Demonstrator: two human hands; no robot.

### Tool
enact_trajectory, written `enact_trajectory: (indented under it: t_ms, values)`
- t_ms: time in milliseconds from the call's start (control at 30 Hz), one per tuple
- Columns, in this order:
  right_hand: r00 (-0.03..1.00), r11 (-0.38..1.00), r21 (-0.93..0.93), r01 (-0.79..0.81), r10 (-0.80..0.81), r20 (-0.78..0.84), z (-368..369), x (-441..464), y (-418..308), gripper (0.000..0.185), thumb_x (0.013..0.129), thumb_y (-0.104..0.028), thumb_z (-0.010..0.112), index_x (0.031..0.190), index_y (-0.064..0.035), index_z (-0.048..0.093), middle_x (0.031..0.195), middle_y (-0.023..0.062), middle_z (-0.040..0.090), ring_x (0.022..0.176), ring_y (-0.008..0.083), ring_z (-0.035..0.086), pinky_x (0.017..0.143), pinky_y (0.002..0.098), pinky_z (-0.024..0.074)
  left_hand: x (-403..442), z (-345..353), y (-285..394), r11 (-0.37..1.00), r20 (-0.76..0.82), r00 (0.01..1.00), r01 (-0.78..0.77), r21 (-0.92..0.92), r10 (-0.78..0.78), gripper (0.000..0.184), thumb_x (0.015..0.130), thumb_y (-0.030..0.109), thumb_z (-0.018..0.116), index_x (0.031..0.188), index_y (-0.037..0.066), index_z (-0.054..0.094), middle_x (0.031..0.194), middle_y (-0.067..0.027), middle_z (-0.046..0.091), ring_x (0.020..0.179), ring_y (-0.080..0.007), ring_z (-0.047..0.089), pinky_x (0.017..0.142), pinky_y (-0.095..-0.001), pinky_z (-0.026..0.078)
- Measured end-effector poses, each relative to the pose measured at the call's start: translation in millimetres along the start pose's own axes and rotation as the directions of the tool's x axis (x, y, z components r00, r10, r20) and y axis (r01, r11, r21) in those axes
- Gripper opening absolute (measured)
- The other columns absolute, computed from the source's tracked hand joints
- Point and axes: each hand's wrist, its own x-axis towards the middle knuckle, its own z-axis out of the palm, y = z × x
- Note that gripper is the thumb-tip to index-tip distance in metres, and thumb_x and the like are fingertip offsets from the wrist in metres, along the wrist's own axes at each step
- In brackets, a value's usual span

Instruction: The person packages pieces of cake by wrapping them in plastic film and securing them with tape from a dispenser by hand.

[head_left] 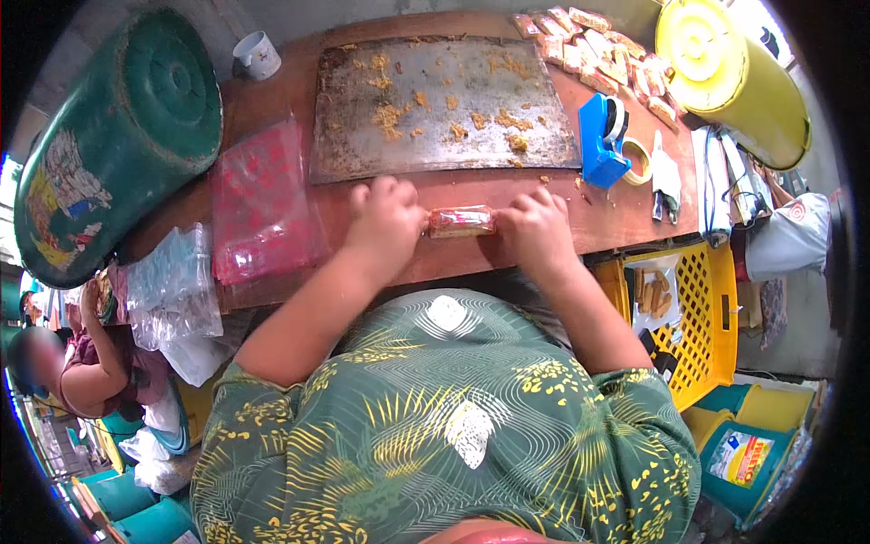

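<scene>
A small wrapped pack in clear and red plastic lies level near the front edge of the brown table. My left hand pinches its left end, with the fingers curled in. At the other end, my right hand has its fingers closed on the wrapper. Just beyond both hands is a metal tray strewn with orange-brown crumbs. A blue tape dispenser stands right of the tray, beside a tape roll.
Wrapped packs are piled at the back right. Red-printed plastic sheets and clear bags lie left. Around the table are a green drum, a yellow drum, a white mug, scissors, a yellow crate and a person.
</scene>
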Motion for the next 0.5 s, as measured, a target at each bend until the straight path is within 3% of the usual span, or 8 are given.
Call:
enact_trajectory:
  t_ms: [67,133,200,233,267,367,400,500]
  values:
    - [0.995,1.000,-0.007,0.028,-0.028,-0.099,18,-20,-6,0.030,0.085,-0.028,0.072,0.113,-0.0168,0.075,0.103,0.0031,0.067,0.108,0.0272,0.061,0.096,0.0460,0.0445,-24,13,16,0.997,-0.034,0.999,0.036,-0.069,-0.039,0.040,0.088,0.036,0.076,0.117,0.008,0.075,0.113,-0.0055,0.065,0.119,-0.0271,0.052,0.099,-0.0528,0.037]
    - [0.998,0.996,0.095,-0.001,0.006,-0.059,10,-33,-22,0.045,0.088,-0.036,0.074,0.125,-0.0105,0.068,0.120,0.0090,0.061,0.116,0.0311,0.057,0.100,0.0484,0.0432,-23,7,31,0.994,-0.088,0.993,0.073,-0.086,-0.081,0.061,0.091,0.039,0.076,0.135,-0.002,0.064,0.112,-0.0117,0.065,0.117,-0.0290,0.056,0.103,-0.0504,0.040]
    - [0.999,0.992,0.123,0.003,0.002,-0.039,9,-40,-27,0.058,0.091,-0.037,0.074,0.138,-0.0052,0.060,0.129,0.0151,0.057,0.122,0.0340,0.054,0.104,0.0495,0.0419,-9,12,28,0.833,-0.051,0.971,0.173,-0.525,-0.234,0.055,0.096,0.033,0.074,0.136,-0.002,0.062,0.116,-0.0118,0.066,0.114,-0.0256,0.060,0.104,-0.0441,0.044]
    - [0.999,0.990,0.140,0.000,0.007,-0.047,11,-40,-28,0.064,0.091,-0.036,0.074,0.143,-0.0028,0.056,0.131,0.0177,0.056,0.124,0.0354,0.053,0.106,0.0499,0.0414,5,16,23,0.680,-0.019,0.954,0.200,-0.705,-0.300,0.052,0.099,0.031,0.073,0.137,-0.003,0.061,0.119,-0.0119,0.067,0.113,-0.0239,0.062,0.104,-0.0409,0.046]
    - [0.998,0.988,0.157,-0.001,0.011,-0.058,13,-37,-28,0.069,0.092,-0.034,0.074,0.148,-0.0004,0.052,0.134,0.0202,0.054,0.126,0.0369,0.052,0.108,0.0503,0.0409,15,40,15,0.160,0.188,0.899,0.269,-0.950,-0.394,0.046,0.103,0.020,0.070,0.141,-0.004,0.057,0.127,-0.0119,0.068,0.112,-0.0170,0.065,0.101,-0.0314,0.051]
    - [0.946,0.854,0.520,-0.007,0.175,-0.274,13,-21,-26,0.075,0.092,-0.023,0.075,0.153,0.0058,0.042,0.139,0.0257,0.051,0.126,0.0394,0.053,0.110,0.0478,0.0430,26,23,21,-0.185,0.255,0.946,0.219,-0.958,-0.200,0.042,0.108,0.014,0.061,0.144,-0.005,0.053,0.132,-0.0072,0.065,0.125,-0.0157,0.059,0.108,-0.0347,0.048]
    - [0.933,0.769,0.639,0.018,0.217,-0.287,7,-16,-22,0.073,0.090,-0.012,0.075,0.154,0.0030,0.044,0.142,0.0240,0.051,0.126,0.0402,0.054,0.109,0.0454,0.0458,26,35,21,-0.170,0.237,0.960,0.211,-0.963,-0.149,0.045,0.106,0.014,0.064,0.147,-0.001,0.053,0.136,-0.0107,0.065,0.125,-0.0187,0.061,0.108,-0.0349,0.048]
    - [0.962,0.761,0.628,0.161,0.022,-0.274,15,-15,10,0.076,0.089,-0.011,0.076,0.158,-0.0044,0.043,0.146,0.0203,0.051,0.126,0.0369,0.057,0.109,0.0440,0.0475,21,28,21,0.532,0.191,0.973,0.230,-0.815,-0.128,0.052,0.103,0.017,0.068,0.151,0.006,0.052,0.143,-0.0158,0.062,0.127,-0.0236,0.062,0.115,-0.0346,0.042]
